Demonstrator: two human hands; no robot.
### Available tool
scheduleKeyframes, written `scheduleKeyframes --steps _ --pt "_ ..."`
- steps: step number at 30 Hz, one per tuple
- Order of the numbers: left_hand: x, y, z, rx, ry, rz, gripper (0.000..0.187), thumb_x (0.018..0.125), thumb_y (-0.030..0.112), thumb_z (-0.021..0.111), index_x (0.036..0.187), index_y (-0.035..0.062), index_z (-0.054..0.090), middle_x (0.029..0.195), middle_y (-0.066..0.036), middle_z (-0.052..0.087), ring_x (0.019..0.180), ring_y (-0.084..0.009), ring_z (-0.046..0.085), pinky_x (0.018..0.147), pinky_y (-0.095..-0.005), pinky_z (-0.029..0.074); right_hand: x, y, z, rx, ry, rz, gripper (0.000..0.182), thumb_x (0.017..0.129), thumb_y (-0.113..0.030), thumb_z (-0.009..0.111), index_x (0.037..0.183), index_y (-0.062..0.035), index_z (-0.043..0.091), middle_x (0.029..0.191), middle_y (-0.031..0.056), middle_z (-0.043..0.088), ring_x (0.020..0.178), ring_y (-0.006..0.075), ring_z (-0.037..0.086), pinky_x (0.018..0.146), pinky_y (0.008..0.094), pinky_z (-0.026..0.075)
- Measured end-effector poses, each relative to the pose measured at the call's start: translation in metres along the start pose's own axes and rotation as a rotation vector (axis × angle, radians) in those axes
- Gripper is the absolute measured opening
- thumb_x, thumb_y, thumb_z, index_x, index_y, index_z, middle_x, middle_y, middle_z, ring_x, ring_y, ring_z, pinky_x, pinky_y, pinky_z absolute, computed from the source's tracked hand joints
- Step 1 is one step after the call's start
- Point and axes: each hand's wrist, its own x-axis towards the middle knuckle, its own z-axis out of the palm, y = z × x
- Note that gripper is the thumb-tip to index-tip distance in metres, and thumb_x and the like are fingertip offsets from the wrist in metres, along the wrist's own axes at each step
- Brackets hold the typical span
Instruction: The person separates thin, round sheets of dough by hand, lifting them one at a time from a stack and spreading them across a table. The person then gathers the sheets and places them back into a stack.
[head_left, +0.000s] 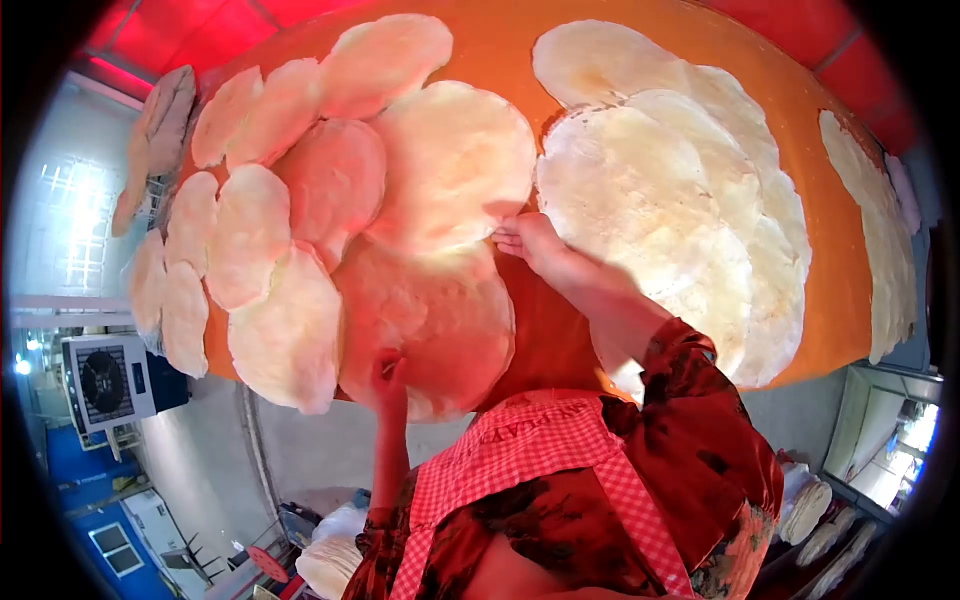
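Observation:
Thin round flatbreads lie on an orange table covering. My right hand [520, 240] is at the lower right edge of a large pale flatbread [455, 165], its fingers pressed together on that rim. Below it, a broad flatbread [430, 315] lies under red light, partly overlapped by the pale one. Over the near left part of this broad flatbread is my left hand [388, 372], its fingers curled in; what they hold, if anything, is hidden. A reddish flatbread [330, 185] lies up and to the left.
Overlapping flatbreads [640, 180] cover the right side, with another row [870, 230] at the far right edge. Smaller flatbreads [250, 235] spread over the left. Bare orange table covering [545, 325] shows between the groups. A fan unit [103, 380] stands left, and stacked flatbreads [330, 565] are below.

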Motion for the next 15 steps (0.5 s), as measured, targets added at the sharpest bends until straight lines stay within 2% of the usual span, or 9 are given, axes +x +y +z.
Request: scheduleKeyframes --steps 2,5,7,9,10,12,13,14,15 --pt "0.003 -0.001 -0.001 -0.002 -0.006 0.005 0.015 0.084 0.000 0.064 0.099 0.0035 0.061 0.094 -0.003 0.062 0.091 -0.0145 0.058 0.082 -0.0270 0.048 0.015 0.001 0.019 0.235 0.061 0.014 0.019 0.088 -0.026 0.065 0.100 -0.0117 0.067 0.080 -0.0008 0.058 0.072 0.0130 0.057 0.063 0.0301 0.050" --pt "0.003 -0.002 -0.007 -0.031 -0.018 -0.021 0.014 0.084 0.000 0.064 0.098 0.0036 0.061 0.094 -0.003 0.062 0.090 -0.0135 0.058 0.079 -0.0259 0.048 0.009 -0.004 0.039 0.292 0.178 0.039 0.026 0.091 -0.029 0.060 0.110 -0.0123 0.065 0.076 -0.0024 0.054 0.070 0.0120 0.052 0.070 0.0300 0.046" --pt "0.009 0.002 -0.002 -0.069 -0.056 -0.043 0.015 0.084 0.000 0.064 0.097 0.0035 0.061 0.094 -0.003 0.062 0.089 -0.0129 0.058 0.078 -0.0255 0.048 0.011 -0.011 0.036 0.354 -0.044 0.023 0.018 0.087 -0.031 0.063 0.104 -0.0304 0.072 0.066 -0.0078 0.040 0.059 0.0077 0.037 0.062 0.0236 0.037" --pt "0.008 0.005 -0.007 -0.102 -0.074 -0.075 0.015 0.083 0.000 0.065 0.098 0.0032 0.062 0.094 -0.003 0.062 0.087 -0.0125 0.057 0.077 -0.0256 0.048 0.024 -0.023 0.040 0.300 0.035 0.066 0.013 0.085 -0.029 0.066 0.095 -0.0271 0.073 0.071 -0.0066 0.047 0.060 0.0082 0.038 0.057 0.0265 0.038" --pt "0.007 -0.002 -0.012 -0.109 -0.100 -0.086 0.015 0.084 0.002 0.065 0.098 0.0027 0.062 0.094 -0.003 0.062 0.088 -0.0123 0.057 0.078 -0.0252 0.047 0.025 -0.031 0.052 0.216 0.145 -0.007 0.016 0.084 -0.024 0.067 0.100 -0.0215 0.070 0.079 -0.0021 0.055 0.063 0.0133 0.049 0.055 0.0289 0.042" --pt "0.016 -0.016 -0.022 -0.113 -0.156 -0.097 0.014 0.084 0.005 0.066 0.097 0.0016 0.062 0.095 -0.003 0.062 0.088 -0.0118 0.056 0.080 -0.0246 0.046 0.042 -0.054 0.067 0.177 0.184 -0.245 0.032 0.086 -0.008 0.062 0.115 0.0018 0.055 0.100 0.0150 0.063 0.089 0.0310 0.065 0.072 0.0470 0.056" --pt "0.023 -0.016 -0.020 -0.123 -0.198 -0.058 0.014 0.084 0.004 0.066 0.097 0.0017 0.062 0.094 -0.002 0.062 0.088 -0.0119 0.056 0.079 -0.0254 0.046 0.079 -0.068 0.073 0.016 0.236 -0.417 0.030 0.085 -0.008 0.064 0.110 0.0053 0.055 0.104 0.0188 0.063 0.092 0.0322 0.065 0.077 0.0482 0.057" --pt "0.022 -0.015 -0.024 -0.124 -0.235 -0.027 0.015 0.084 0.003 0.066 0.097 0.0017 0.062 0.093 -0.002 0.061 0.089 -0.0119 0.056 0.078 -0.0263 0.046 0.084 -0.101 0.099 0.222 0.213 -0.542 0.031 0.083 -0.011 0.066 0.107 0.0049 0.055 0.101 0.0172 0.062 0.083 0.0299 0.066 0.067 0.0445 0.058" --pt "0.019 -0.012 -0.034 -0.125 -0.262 -0.005 0.015 0.083 0.003 0.066 0.098 0.0018 0.062 0.092 -0.002 0.061 0.089 -0.0119 0.056 0.077 -0.0271 0.047 0.075 -0.135 0.122 -0.270 0.297 -0.681 0.028 0.080 -0.013 0.067 0.102 0.0022 0.057 0.092 0.0148 0.063 0.075 0.0270 0.064 0.057 0.0417 0.055"
